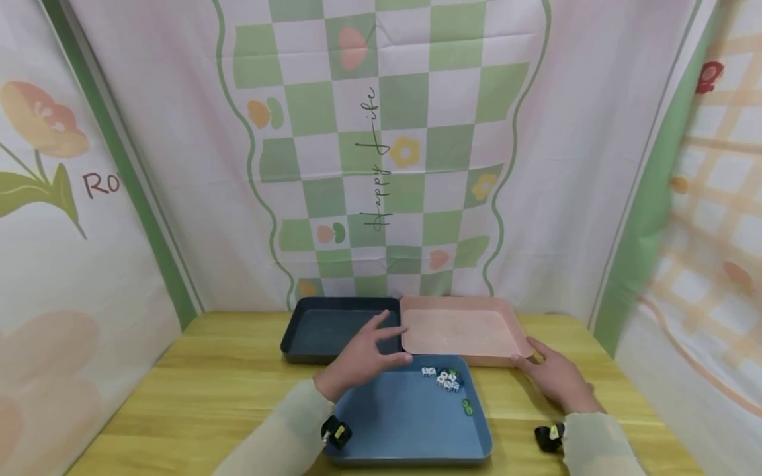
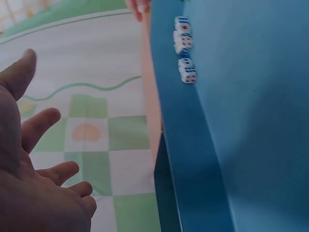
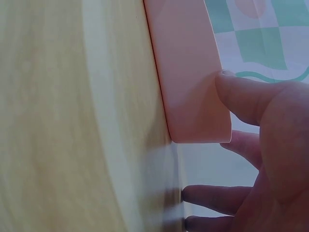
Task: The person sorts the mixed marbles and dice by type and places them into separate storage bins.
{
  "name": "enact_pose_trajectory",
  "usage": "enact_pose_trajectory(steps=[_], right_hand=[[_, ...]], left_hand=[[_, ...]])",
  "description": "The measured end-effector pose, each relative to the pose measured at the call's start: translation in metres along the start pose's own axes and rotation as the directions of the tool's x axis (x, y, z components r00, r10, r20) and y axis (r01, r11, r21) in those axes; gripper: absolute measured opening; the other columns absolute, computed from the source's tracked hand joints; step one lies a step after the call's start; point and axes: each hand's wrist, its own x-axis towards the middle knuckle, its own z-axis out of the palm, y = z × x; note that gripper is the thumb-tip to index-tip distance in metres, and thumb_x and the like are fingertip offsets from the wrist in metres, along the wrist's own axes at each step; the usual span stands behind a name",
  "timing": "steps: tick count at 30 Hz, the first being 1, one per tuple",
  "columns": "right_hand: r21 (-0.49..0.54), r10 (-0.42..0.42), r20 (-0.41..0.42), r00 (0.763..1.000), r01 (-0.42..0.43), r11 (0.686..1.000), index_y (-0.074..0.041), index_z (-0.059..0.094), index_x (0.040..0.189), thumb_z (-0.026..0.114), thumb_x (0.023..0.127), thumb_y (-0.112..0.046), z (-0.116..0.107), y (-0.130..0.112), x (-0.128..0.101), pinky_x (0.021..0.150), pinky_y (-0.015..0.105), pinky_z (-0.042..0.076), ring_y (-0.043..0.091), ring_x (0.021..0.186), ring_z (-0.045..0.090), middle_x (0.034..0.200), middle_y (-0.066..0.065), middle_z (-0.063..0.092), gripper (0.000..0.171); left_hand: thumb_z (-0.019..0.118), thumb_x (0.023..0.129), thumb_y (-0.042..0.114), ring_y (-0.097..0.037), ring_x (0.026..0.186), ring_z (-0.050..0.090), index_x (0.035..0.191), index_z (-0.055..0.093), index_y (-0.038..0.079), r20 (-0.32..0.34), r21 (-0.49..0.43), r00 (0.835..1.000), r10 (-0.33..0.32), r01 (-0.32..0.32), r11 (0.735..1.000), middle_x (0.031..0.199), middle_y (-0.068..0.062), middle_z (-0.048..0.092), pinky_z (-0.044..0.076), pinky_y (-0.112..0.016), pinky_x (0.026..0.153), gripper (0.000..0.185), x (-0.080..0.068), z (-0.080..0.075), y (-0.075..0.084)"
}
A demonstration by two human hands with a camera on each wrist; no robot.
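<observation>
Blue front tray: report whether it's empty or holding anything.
Holding something: in the blue front tray, white dice and green pieces lie toward its right side.

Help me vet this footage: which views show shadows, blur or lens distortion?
Head: soft, even light; side curtains lean outward, perhaps lens stretch. Left wrist: soft shadow across the blue tray, dice readable. Right wrist: table grain looks blurred, shadow on the pink tray.

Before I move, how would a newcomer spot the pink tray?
On the wooden table, look past the blue tray to the far side. The pink tray is there, right of the dark tray, its near right corner touched by the right hand. Its pink colour sets it apart from both neighbours.
</observation>
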Motion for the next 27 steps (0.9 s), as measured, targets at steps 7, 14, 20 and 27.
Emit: enact_pose_trajectory(steps=[7, 14, 20, 27], right_hand=[[-0.001, -0.017, -0.013, 1.000, 0.017, 1.000, -0.007, 0.021, 0.158, 0.041, 0.093, -0.074, -0.003, -0.002, 0.000, 0.083, 0.090, 0.009, 0.067, 0.127, 0.024, 0.148, 0.038, 0.026, 0.096], [0.001, -0.019, -0.017, 1.000, 0.019, 1.000, -0.007, 0.021, 0.158, 0.042, 0.094, -0.073, -0.002, -0.002, -0.001, 0.084, 0.089, 0.010, 0.067, 0.128, 0.024, 0.148, 0.038, 0.026, 0.095], [0.002, -0.001, -0.005, 1.000, 0.001, 1.000, -0.009, 0.020, 0.158, 0.039, 0.090, -0.079, -0.003, -0.005, -0.003, 0.080, 0.091, 0.005, 0.068, 0.128, 0.023, 0.149, 0.037, 0.025, 0.100], [0.001, 0.010, 0.002, 1.000, -0.010, 1.000, -0.010, 0.019, 0.159, 0.039, 0.092, -0.076, -0.003, -0.005, -0.004, 0.080, 0.091, 0.003, 0.068, 0.128, 0.021, 0.151, 0.037, 0.023, 0.096]], left_hand=[[0.080, 0.085, 0.041, -0.034, 0.148, 0.015, 0.132, 0.067, 0.025, 0.057, 0.069, 0.998, -0.005, 0.001, 0.998, 0.163, -0.008, 0.019, 0.030, -0.059, 0.110, 0.051, 0.014, 0.018, 0.001], [0.083, 0.083, 0.031, -0.035, 0.148, 0.015, 0.121, 0.075, 0.022, 0.103, 0.176, 0.995, -0.007, -0.012, 0.984, 0.162, -0.014, 0.022, 0.028, -0.055, 0.112, 0.039, 0.026, 0.038, -0.003], [0.084, 0.082, 0.027, -0.033, 0.148, 0.017, 0.110, 0.079, 0.022, 0.107, 0.262, 0.993, -0.045, 0.016, 0.965, 0.161, -0.012, 0.025, 0.026, -0.051, 0.114, 0.029, 0.031, 0.053, -0.004], [0.083, 0.084, 0.030, -0.031, 0.147, 0.020, 0.114, 0.078, 0.023, 0.124, 0.361, 0.992, -0.013, -0.033, 0.932, 0.160, -0.014, 0.029, 0.029, -0.048, 0.113, 0.031, 0.029, 0.063, -0.002]])
